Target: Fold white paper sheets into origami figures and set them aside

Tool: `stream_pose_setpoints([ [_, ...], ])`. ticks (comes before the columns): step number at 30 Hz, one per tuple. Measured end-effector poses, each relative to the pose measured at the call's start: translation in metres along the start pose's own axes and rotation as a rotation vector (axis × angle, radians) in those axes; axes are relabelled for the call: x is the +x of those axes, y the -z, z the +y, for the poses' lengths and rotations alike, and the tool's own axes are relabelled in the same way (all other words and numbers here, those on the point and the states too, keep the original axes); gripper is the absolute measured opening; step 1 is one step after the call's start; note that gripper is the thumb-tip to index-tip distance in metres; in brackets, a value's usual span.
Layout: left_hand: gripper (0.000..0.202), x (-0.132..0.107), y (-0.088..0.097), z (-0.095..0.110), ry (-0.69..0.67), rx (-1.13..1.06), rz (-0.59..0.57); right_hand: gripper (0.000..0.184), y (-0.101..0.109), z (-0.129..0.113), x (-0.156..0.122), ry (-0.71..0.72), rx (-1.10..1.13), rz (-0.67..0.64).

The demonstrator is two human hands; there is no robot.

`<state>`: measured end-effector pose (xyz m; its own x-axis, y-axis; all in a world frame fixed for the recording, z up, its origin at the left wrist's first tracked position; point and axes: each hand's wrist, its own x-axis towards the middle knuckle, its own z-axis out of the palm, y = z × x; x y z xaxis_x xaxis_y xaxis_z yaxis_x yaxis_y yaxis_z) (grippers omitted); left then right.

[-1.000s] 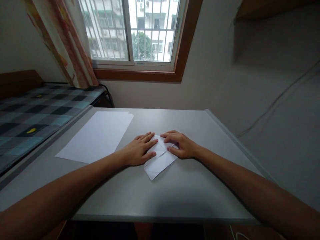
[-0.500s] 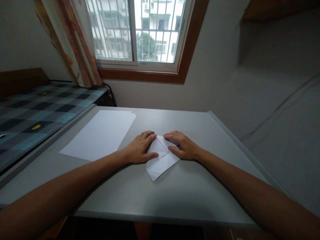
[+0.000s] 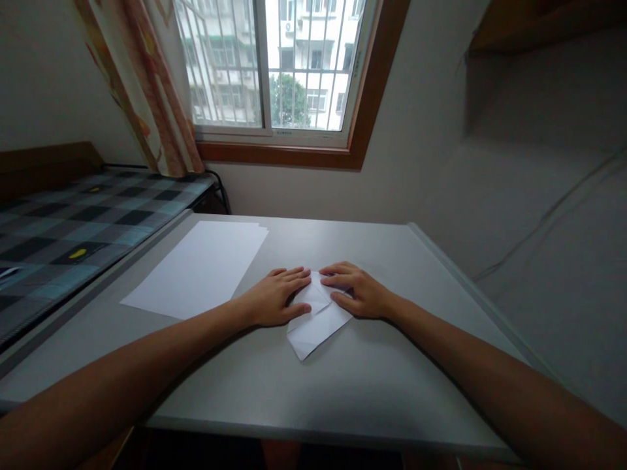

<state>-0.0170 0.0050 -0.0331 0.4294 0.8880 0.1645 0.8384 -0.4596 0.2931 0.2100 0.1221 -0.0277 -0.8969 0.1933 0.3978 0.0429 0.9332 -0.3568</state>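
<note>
A folded sheet of white paper [image 3: 317,323] lies on the grey table between my hands, its layers meeting along crease lines and one corner pointing toward me. My left hand [image 3: 277,297] rests flat on its left side, fingers stretched toward the top edge and thumb on the paper. From the right, my right hand [image 3: 360,292] presses on it with fingers spread, the thumb apart from them. The paper's left and right edges are partly hidden under my fingers.
Several loose white sheets [image 3: 200,267] lie stacked on the left of the table [image 3: 235,391]. Beyond its left edge is a bed with a checked cover [image 3: 122,215]. A window [image 3: 274,78] and curtain [image 3: 161,124] are behind; a cable [image 3: 543,215] runs along the right wall.
My left fingers have straightened and shifted right, onto the upper part of the folded paper. My right fingers have moved slightly on it. The whole view has shifted a little.
</note>
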Motion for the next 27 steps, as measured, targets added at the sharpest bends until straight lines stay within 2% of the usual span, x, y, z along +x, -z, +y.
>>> stream_pose_setpoints([
  [8, 0.064, -0.001, 0.001, -0.001, 0.010, 0.011, -0.014, 0.039, 0.025, 0.000, -0.012, -0.062, -0.139, -0.143],
  [12, 0.064, -0.002, 0.000, -0.006, -0.001, 0.014, -0.035, 0.028, 0.039, 0.001, -0.016, -0.083, -0.194, -0.206],
  [16, 0.065, -0.008, 0.006, -0.018, -0.026, 0.006, -0.093, 0.017, 0.047, 0.002, -0.017, -0.112, -0.265, -0.210],
  [19, 0.064, -0.013, 0.015, -0.029, -0.049, -0.010, -0.133, 0.017, 0.045, 0.001, -0.015, -0.114, -0.308, -0.167],
  [23, 0.062, -0.013, 0.021, -0.034, -0.079, -0.003, -0.152, 0.021, 0.030, -0.004, -0.007, -0.158, -0.316, -0.001],
  [27, 0.059, -0.011, 0.020, -0.035, -0.107, 0.038, -0.156, 0.018, 0.014, -0.009, -0.001, -0.214, -0.212, -0.003],
])
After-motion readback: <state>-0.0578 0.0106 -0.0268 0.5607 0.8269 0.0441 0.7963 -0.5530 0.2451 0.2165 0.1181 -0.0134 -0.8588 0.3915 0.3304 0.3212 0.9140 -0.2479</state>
